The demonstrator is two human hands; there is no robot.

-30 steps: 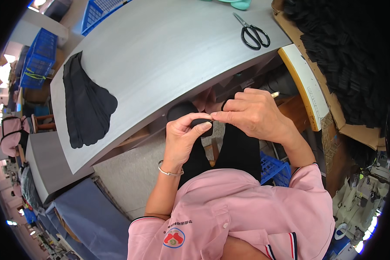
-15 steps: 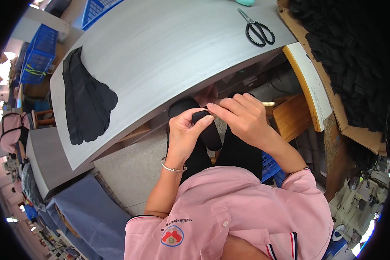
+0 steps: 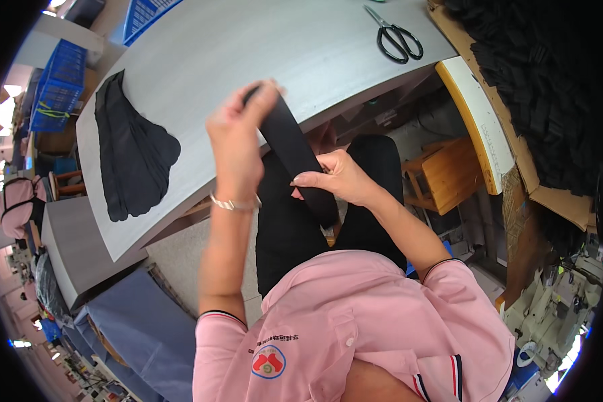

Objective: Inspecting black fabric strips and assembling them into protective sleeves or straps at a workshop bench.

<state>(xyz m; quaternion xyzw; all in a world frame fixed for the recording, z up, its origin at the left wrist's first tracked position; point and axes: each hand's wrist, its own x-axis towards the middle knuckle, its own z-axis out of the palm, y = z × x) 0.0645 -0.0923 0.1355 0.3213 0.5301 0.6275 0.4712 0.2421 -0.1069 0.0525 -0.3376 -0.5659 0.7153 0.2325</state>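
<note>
A black fabric strip (image 3: 289,137) is stretched slantwise between my hands over my lap. My left hand (image 3: 244,117), slightly blurred, pinches its upper end above the front edge of the grey table (image 3: 201,60). Lower down, my right hand (image 3: 335,179) grips the strip between thumb and fingers, and its tail hangs below toward my knees. On the table's left side lies a fanned stack of black fabric pieces (image 3: 134,151). Scissors with black handles (image 3: 396,41) rest at the table's far right.
A cardboard box (image 3: 536,194) heaped with black fabric pieces (image 3: 529,94) stands at the right. Next to it are a white board with a yellow edge (image 3: 472,124) and a wooden stool (image 3: 449,174). Blue crates (image 3: 59,84) sit at far left, near another person (image 3: 21,201).
My left hand has moved up and left, drawing the strip out long. My right hand has come down and left, from near the left fingertips to the strip's lower part.
</note>
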